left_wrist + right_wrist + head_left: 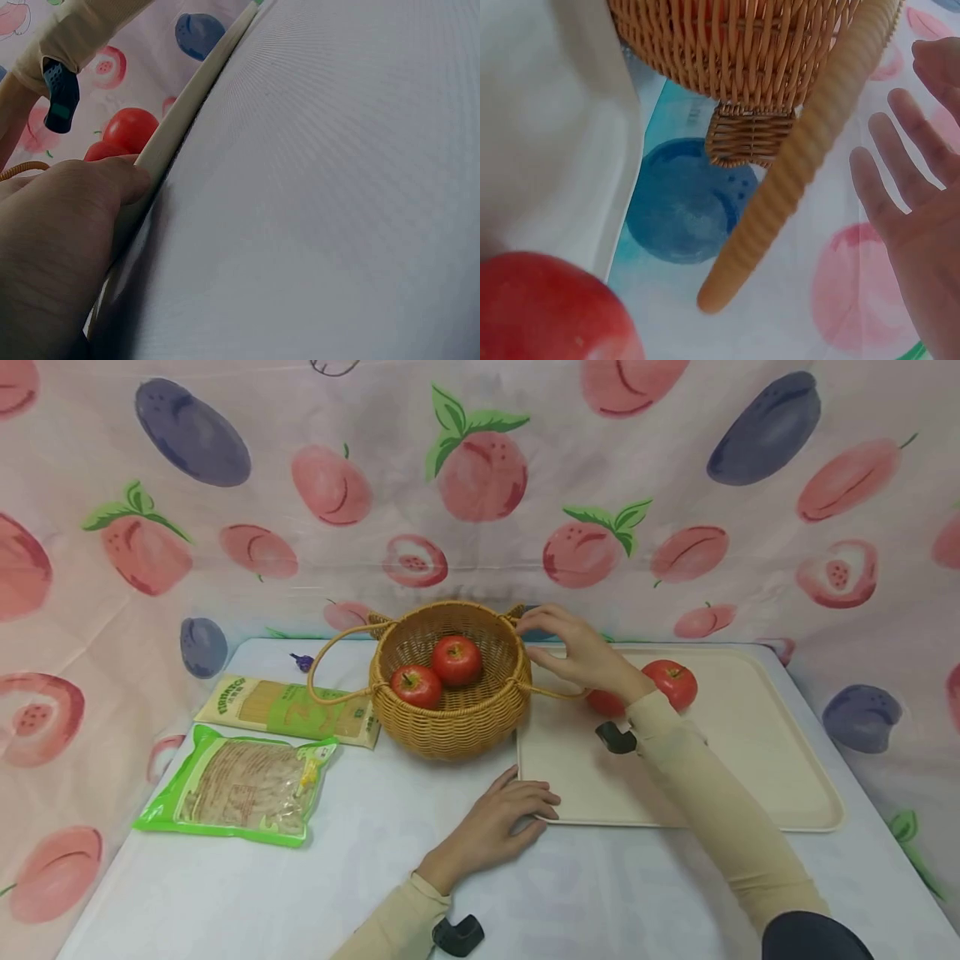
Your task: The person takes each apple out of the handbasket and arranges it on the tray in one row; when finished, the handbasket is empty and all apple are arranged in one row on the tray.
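While the right hand (577,652) hangs beside the rim of the wicker basket (450,731), its fingers are parted and lightly bent, gripping nothing; from where I stand, I cannot tell whether a fingertip touches the weave. The left hand (495,822) rests at the near left corner of the beige tray (757,760), fingers loosely spread along its edge, with no firm grip apparent.

The basket stands upright on the table, against the tray's left side as seen from the person's seat, with two red apples (457,661) inside. Judged by its make, it is light and springy, its weight coming chiefly from the fruit; the ribbed weave should resist slipping. The right handle (789,176) leans outward over the tray, offering one hold, and the rim another. The loose apples, smooth and firm, would probably roll if the basket tipped, and could bruise. Two more apples (672,685) lie on the tray, partly hidden by the right arm; the tray itself looks stiff and slick.

A white cloth (360,893) covers the table. To the left lie a noodle packet (285,706) and a green-edged bag (247,785), with a small purple object (302,662) behind. A fruit-printed curtain (555,443) backs the scene.
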`<state>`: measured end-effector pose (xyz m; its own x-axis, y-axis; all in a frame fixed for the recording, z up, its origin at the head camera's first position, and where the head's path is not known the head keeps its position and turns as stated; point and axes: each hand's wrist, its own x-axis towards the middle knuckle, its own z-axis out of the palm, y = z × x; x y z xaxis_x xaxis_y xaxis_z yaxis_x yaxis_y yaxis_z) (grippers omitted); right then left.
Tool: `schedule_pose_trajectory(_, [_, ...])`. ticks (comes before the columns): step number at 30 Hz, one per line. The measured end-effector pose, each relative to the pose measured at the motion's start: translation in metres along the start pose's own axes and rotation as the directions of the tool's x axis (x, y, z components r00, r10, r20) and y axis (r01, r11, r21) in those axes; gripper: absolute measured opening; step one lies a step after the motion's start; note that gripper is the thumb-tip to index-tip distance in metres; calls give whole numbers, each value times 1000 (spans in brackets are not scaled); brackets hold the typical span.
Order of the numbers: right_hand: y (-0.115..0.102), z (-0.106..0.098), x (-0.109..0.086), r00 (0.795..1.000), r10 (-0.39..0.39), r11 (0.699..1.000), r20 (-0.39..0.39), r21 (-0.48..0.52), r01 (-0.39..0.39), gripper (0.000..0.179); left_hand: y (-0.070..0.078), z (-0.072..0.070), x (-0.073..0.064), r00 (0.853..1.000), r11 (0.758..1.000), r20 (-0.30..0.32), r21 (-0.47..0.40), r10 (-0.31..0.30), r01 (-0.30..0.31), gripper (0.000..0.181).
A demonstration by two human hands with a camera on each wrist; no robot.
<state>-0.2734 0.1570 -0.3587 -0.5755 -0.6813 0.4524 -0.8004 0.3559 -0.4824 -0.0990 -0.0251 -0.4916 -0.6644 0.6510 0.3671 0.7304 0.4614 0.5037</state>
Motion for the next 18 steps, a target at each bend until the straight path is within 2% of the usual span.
schedule_pose_trajectory(8, [-5,8,12,998,8,1000,64,-13,-8,29,1,0,-1,1000,1000,6,5,-10,10,13])
schedule_pose_trajectory(14, [-4,13,25,993,-18,999,119,-41,23,26,1,-1,-1,1000,1000,12,6,-17,17,13])
schedule_pose_trajectory(18, [-8,13,34,982,4,993,187,-114,18,24,1,-1,-1,1000,1000,11,5,-14,14,13])
